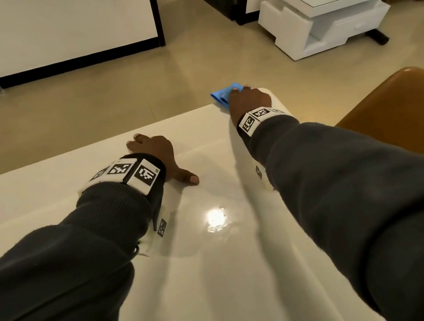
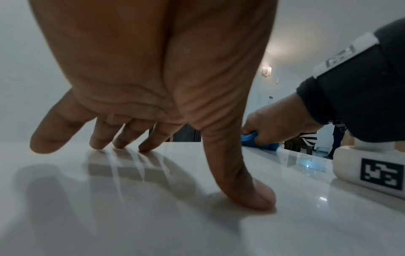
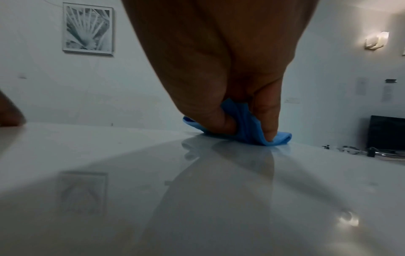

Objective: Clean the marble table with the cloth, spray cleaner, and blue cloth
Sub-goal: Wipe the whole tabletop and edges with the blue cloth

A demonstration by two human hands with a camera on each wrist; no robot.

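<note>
From the right wrist view alone the grip is plain: thumb and fingers (image 3: 266, 110) of the right hand (image 1: 248, 100) curl round a bunched fold of the blue cloth (image 3: 247, 128), which wells up between them and spreads flat under the fingertips onto the marble table (image 1: 224, 283). The head view hides those fingers behind the knuckles but places the cloth (image 1: 226, 92) at the table's far edge, beside its far right corner. The left hand (image 1: 155, 154) holds nothing (the left wrist view shows it best): straight, spread fingers (image 2: 236, 173) press their tips on the bare top, near the far edge, well apart from the cloth. A tan chair (image 1: 403, 113) stands at the table's right edge.
</note>
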